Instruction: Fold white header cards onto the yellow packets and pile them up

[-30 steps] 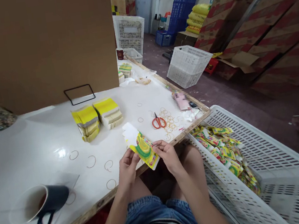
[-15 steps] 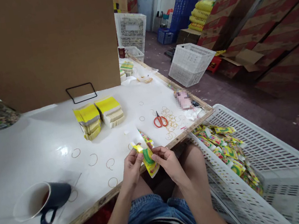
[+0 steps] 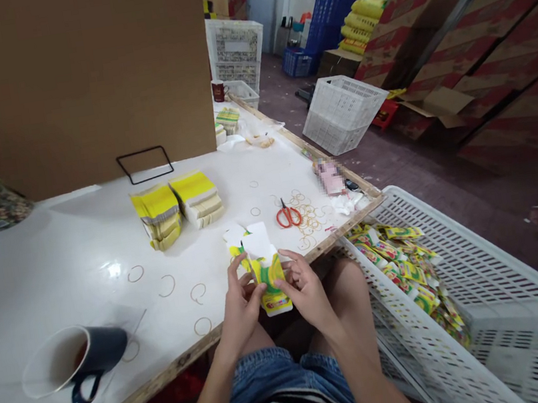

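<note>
Over the table's front edge, my left hand point(image 3: 240, 302) and my right hand point(image 3: 309, 292) grip a yellow and green printed paper packet point(image 3: 271, 276) from its two sides. My thumbs press on its front face, and a white flap point(image 3: 257, 240) stands up at its top. Just behind my left fingers, another yellow and white paper piece point(image 3: 235, 239) shows in part; whether it is joined to the packet I cannot tell. Beyond my hands lie red-handled scissors point(image 3: 289, 216) beside a scatter of rubber bands point(image 3: 307, 216).
Two yellow bundles of stacked packets point(image 3: 157, 218) point(image 3: 198, 198) stand on the white table. A dark mug point(image 3: 106, 347) is at the left, near the front edge. A white crate point(image 3: 498, 248) with many packets sits at my right. A large cardboard sheet point(image 3: 80, 88) blocks the back.
The packet was twisted and narrow between my fingers; now its front is turned flat toward me and a white flap stands up. My hands stay in nearly the same place.
</note>
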Demonstrator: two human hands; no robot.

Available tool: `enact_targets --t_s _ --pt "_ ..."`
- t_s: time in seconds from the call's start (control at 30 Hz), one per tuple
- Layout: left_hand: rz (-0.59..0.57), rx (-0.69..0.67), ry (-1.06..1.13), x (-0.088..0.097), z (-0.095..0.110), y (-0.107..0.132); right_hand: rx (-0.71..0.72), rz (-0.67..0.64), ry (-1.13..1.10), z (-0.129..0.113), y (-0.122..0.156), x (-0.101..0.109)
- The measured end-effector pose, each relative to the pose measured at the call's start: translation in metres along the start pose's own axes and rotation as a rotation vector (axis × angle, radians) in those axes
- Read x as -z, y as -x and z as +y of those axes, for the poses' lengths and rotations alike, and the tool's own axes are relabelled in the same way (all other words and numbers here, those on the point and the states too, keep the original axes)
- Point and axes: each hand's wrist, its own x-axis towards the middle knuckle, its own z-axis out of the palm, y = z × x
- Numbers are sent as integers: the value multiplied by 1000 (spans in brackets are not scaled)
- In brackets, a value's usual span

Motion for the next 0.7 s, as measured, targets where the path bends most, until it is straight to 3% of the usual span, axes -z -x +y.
enact_targets --t_s 0.13,0.27,0.4,0.5,0.7 --pt "-203 52 11 8 7 4 25 -134 -49 -8 -4 11" --pt "-316 134 93 10 8 8 34 -194 19 -12 -5 22" --pt "-315 162 182 6 3 11 77 -102 102 -8 -3 23" --pt "-316 147 232 3 0 11 58 -15 18 -5 0 20" --pt "-287 100 84 5 -1 9 220 -57 139 -10 -1 26"
